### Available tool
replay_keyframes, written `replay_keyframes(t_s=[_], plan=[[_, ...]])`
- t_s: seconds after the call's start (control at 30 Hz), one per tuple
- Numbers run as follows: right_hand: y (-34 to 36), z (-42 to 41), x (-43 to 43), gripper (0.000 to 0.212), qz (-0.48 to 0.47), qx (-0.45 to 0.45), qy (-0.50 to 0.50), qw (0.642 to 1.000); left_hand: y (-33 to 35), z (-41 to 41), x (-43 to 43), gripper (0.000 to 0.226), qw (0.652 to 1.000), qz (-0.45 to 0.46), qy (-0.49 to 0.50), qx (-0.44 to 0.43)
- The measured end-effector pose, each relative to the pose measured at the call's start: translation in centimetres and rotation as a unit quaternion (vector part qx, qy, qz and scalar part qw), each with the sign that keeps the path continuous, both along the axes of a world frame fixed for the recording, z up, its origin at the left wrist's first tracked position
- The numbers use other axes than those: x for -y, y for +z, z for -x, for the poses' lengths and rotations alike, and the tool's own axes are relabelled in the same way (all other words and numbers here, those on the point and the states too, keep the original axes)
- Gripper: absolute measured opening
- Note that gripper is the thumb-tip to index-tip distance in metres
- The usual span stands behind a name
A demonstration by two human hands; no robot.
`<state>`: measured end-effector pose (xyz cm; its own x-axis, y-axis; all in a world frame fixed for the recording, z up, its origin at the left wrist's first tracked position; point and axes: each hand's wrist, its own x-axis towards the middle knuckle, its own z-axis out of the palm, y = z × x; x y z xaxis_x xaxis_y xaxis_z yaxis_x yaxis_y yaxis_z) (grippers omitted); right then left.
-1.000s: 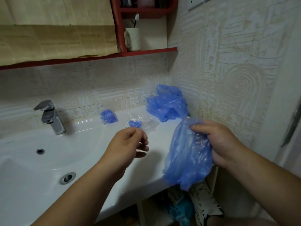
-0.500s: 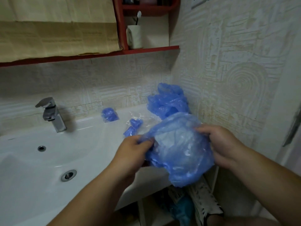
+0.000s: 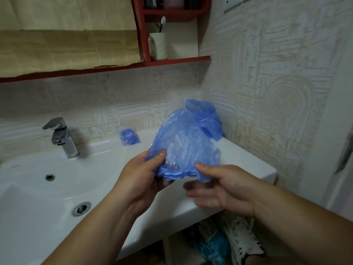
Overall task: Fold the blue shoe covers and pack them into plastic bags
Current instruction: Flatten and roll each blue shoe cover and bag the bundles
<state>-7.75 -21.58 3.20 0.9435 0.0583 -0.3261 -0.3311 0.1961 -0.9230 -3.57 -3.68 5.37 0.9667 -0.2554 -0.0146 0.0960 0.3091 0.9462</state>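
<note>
Found held up at centre frame, above the bench [image 3: 248,159] front edge: one shoe cover [image 3: 183,142]. Pinched at lower left by left hand [image 3: 141,176], at lower right by right hand [image 3: 225,188], fingers beneath blurred; judged to spread the gathered edge for folding. Noted behind: loose pile [image 3: 210,121], one packed bag [image 3: 129,137] beside tap [image 3: 61,136].
</note>
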Motion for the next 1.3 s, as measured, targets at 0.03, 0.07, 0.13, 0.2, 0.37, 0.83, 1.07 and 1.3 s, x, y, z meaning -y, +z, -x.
replay_keyframes(t_s=[0.03,0.07,0.13,0.2,0.37,0.83,1.07,1.3], plan=[[0.0,-0.2,-0.2,0.042,-0.015,0.025,-0.036,0.999,-0.2,-0.1,-0.1,0.015,1.000,-0.001,-0.002,-0.007],[0.1,-0.4,-0.2,0.031,-0.030,0.043,-0.073,0.996,-0.5,-0.2,-0.3,0.015,1.000,-0.002,-0.001,-0.013],[0.3,-0.7,0.5,0.016,-0.066,0.065,-0.130,0.987,-1.1,-0.6,-0.9,0.018,0.999,0.005,0.013,-0.040],[0.6,-0.9,1.4,0.012,-0.107,0.074,-0.160,0.979,-1.7,-1.0,-1.6,0.020,0.996,0.021,0.022,-0.083],[0.9,-0.9,2.6,0.020,-0.160,0.102,-0.191,0.963,-3.5,-1.9,-2.6,0.023,0.987,-0.004,-0.017,-0.159],[0.6,-0.7,3.2,0.039,-0.077,0.167,-0.112,0.977,-0.6,-3.9,-1.3,0.069,0.900,-0.379,-0.032,0.211],[1.7,-0.4,3.1,0.014,0.286,0.310,-0.225,0.878,0.2,-4.4,-0.1,0.012,0.953,-0.211,0.036,0.217],[-0.2,-0.8,3.0,0.014,0.503,0.356,0.009,0.787,-2.7,-4.9,-2.9,0.022,0.884,-0.336,0.054,0.320]])
